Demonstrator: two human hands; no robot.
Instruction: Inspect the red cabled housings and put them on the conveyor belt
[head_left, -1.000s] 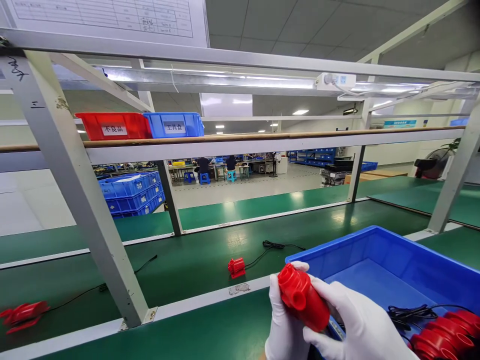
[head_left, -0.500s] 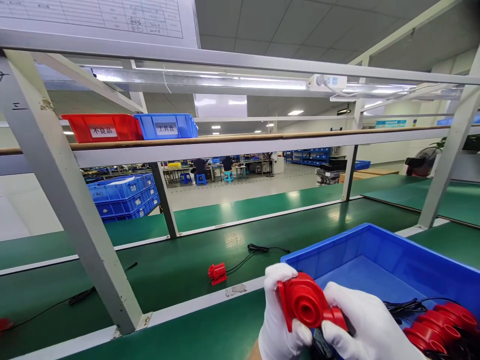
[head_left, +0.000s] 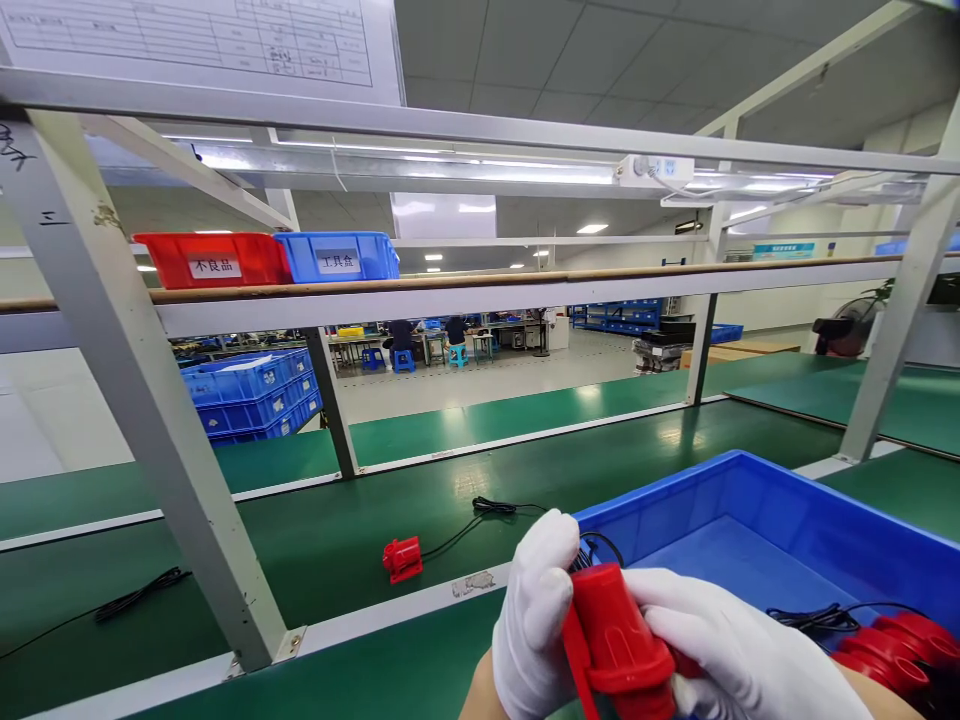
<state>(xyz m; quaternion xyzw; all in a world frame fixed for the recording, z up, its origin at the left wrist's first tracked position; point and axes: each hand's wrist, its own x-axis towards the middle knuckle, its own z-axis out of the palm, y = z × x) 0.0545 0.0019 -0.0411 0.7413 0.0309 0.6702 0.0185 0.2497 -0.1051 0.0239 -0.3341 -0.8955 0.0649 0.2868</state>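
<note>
A red plastic part (head_left: 619, 635) is held between my two white-gloved hands at the lower right, in front of the blue bin (head_left: 675, 500). My left hand (head_left: 536, 610) grips its left side with bent fingers. Wrapped over its right side is my right hand (head_left: 735, 640); some of its fingertips are hidden behind the part. Black cable (head_left: 600, 545) shows just behind the part. Several similar red parts (head_left: 892, 650) with black cables lie in the bin's right side.
Another red part (head_left: 403, 559) with a coiled black cable (head_left: 493, 507) lies on the green belt (head_left: 315, 530). A grey post (head_left: 172, 420) rises at left. Red (head_left: 214, 260) and blue (head_left: 337, 257) boxes sit on the shelf above. Two people sit far behind.
The held part has turned from showing its round ringed face to showing its side. The red part on the belt and its cable have shifted left, as has the cable at far left.
</note>
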